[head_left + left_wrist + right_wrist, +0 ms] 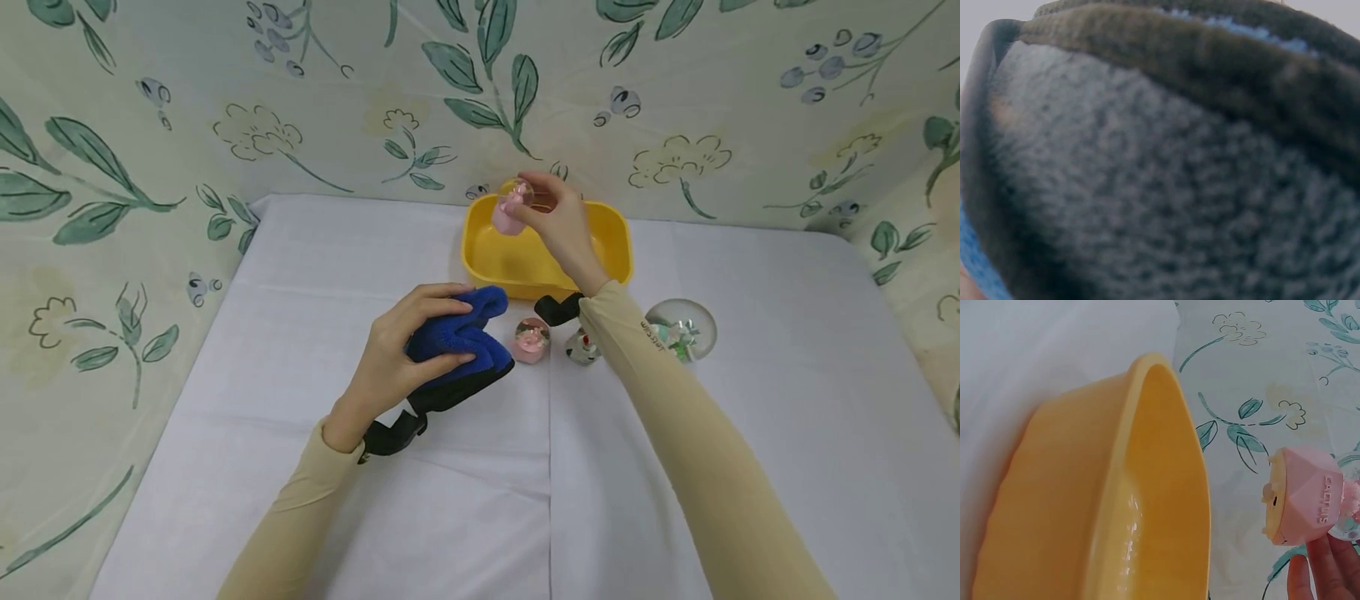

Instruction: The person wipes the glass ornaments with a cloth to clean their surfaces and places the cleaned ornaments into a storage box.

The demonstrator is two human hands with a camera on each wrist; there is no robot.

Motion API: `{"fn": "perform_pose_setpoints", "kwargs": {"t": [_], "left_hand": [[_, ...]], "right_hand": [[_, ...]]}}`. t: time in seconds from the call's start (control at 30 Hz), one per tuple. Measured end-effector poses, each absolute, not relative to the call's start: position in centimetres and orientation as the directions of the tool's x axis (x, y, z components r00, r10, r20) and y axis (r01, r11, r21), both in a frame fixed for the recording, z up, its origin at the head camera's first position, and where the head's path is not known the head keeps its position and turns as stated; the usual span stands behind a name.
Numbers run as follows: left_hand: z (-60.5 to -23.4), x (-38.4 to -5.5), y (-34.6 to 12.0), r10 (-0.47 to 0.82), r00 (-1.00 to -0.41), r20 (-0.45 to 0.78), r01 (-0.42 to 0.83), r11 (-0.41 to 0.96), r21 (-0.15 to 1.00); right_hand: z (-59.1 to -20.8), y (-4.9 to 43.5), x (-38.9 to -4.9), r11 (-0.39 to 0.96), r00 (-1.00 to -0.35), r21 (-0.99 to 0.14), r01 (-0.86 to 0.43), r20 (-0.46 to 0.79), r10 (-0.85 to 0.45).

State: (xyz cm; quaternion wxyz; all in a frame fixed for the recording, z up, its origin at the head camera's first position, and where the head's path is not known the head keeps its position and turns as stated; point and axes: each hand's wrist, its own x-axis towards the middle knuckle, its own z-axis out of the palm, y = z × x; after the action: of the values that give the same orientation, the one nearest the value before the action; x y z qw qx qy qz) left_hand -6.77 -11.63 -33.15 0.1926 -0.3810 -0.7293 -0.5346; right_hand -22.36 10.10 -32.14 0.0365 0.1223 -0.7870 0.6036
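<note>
My right hand (557,223) pinches a small pink snow globe (510,215) by its clear dome, above the left part of a yellow plastic basin (546,288). In the right wrist view the globe's pink faceted base (1310,495), lettered "CACTUS", is tipped sideways beside the basin wall (1054,487). A folded blue cloth (450,337) with a dark underside and edging is gripped in my left hand (397,350), thumb on the near side and fingers over the top. That cloth's grey, fuzzy side (1147,175) fills the left wrist view, hiding the hand almost wholly.
Another pink snow globe (531,342) stands in front of the basin. Right of it is a small white figurine-like globe (581,347), partly behind the right wrist's black camera (558,310). A larger clear globe (697,329) sits farther right on the white tablecloth (315,275).
</note>
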Motion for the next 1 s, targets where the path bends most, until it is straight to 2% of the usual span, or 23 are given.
{"fn": "perform_pose_setpoints", "kwargs": {"t": [0.53, 0.7, 1.0], "left_hand": [[-33.5, -6.8, -11.6, 0.356, -0.642, 0.679, 0.755, 0.141, 0.64], [-33.5, -6.8, -11.6, 0.358, -0.643, 0.677, 0.754, 0.146, 0.64], [-33.7, -6.7, -11.6, 0.364, -0.646, 0.671, 0.75, 0.138, 0.647]], "right_hand": [[-34.2, 8.5, -25.1, 0.302, -0.991, -0.948, -0.1, 0.068, -0.116], [-34.7, 8.1, -25.9, 0.359, -0.99, -0.928, -0.097, 0.054, -0.128], [-35.8, 7.5, -26.8, 0.455, -0.995, -0.89, -0.013, -0.031, -0.09]]}}
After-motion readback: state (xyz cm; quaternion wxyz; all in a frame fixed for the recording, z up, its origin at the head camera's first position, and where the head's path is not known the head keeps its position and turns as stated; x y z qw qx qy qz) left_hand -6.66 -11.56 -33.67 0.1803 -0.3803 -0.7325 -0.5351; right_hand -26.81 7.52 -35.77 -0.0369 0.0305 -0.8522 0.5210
